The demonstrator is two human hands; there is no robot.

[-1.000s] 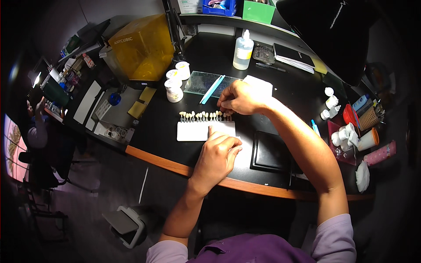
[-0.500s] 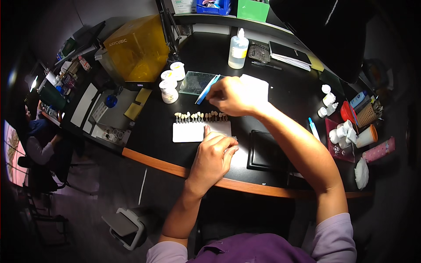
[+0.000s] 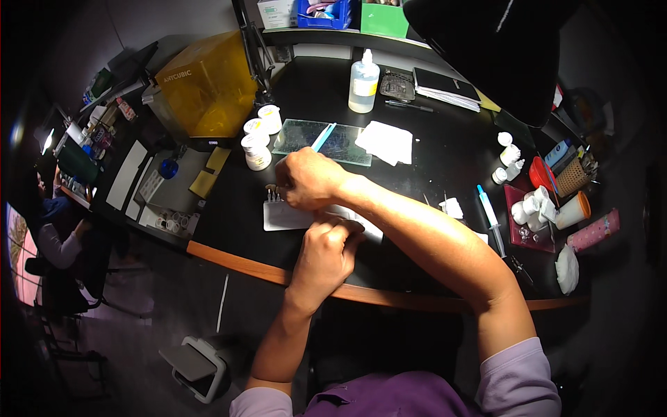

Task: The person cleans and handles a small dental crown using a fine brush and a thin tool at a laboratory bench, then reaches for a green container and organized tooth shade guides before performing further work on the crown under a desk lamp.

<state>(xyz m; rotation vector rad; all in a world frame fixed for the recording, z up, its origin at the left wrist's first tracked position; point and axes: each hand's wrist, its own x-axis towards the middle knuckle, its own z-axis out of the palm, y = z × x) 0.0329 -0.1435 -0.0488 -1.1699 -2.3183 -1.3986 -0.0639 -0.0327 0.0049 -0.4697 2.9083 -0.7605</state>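
Note:
A tooth shade guide, a white holder (image 3: pixel 283 217) with a row of tooth-coloured tabs (image 3: pixel 272 190), lies close to the desk's front edge. Over its tabs is my right hand (image 3: pixel 307 182), fingers curled down and the tips out of sight; most of the row is covered. My left hand (image 3: pixel 325 254) is closed at the holder's near side, partly under my right wrist. Something dark shows by its fingers, too unclear to name. Behind, a slim blue-and-white stick-like tool (image 3: pixel 324 136) rests on a glass slab (image 3: pixel 354 154), touched by neither hand.
White lidded jars (image 3: pixel 258 154) stand left of the slab, white paper sheets (image 3: pixel 386 142) to its right. Farther back are a clear bottle (image 3: pixel 363 87) and a notebook (image 3: pixel 445 89). At right lie a syringe (image 3: pixel 490 219) and a dark red tray (image 3: pixel 531 236). A black lamp (image 3: pixel 486 55) overhangs.
My right hand has come from the slab to the shade guide's tabs, leaving the blue-and-white tool on the glass. My left hand's extended finger has curled in. The view has shifted slightly.

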